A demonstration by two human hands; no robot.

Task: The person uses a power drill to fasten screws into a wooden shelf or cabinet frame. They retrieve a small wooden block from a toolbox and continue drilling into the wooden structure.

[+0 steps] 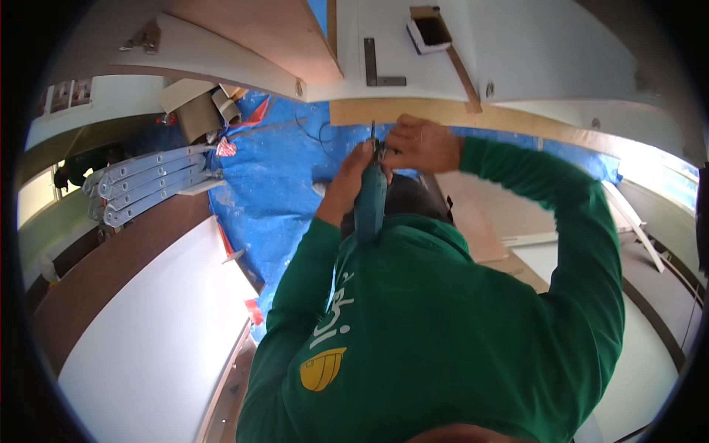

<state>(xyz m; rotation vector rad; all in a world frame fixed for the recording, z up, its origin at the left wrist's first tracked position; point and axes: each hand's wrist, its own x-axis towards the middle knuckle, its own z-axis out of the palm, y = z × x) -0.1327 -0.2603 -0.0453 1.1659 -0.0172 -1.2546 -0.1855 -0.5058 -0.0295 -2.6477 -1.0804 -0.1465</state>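
Wrapped around the front of the body of a slim teal power tool (pixel 371 207), the left hand (pixel 347 177) is closed on it, thumb along the side nearest the head of the tool. In the head view, the only one, the tool stands roughly in the middle, just above the chest of the green shirt (pixel 450 325), its narrow dark bit (pixel 373 128) pointing toward the top edge. Opposite, the right hand (pixel 425 146) is bent at the tool's metal nose, fingers curled and touching it; they hide the spot, so I cannot tell whether they pinch a part or only rest against it. Beyond the hands runs a bare wooden strip (pixel 421 112) along the front of a white surface (pixel 436 77). On that surface lie a dark L-shaped square (pixel 373 70), a small open box (pixel 430 33) with a dark inside, and a thin brown strip (pixel 464 77) slanting from the box to the wooden edge. Under and to the left of the arms spreads a blue sheet (pixel 269 177), crossed by a thin dark cable (pixel 319 138). Farther left rests a folded metal ladder (pixel 155 181), with cardboard (pixel 198 117) near its upper end, and a large white panel (pixel 162 332) fills the lower left.
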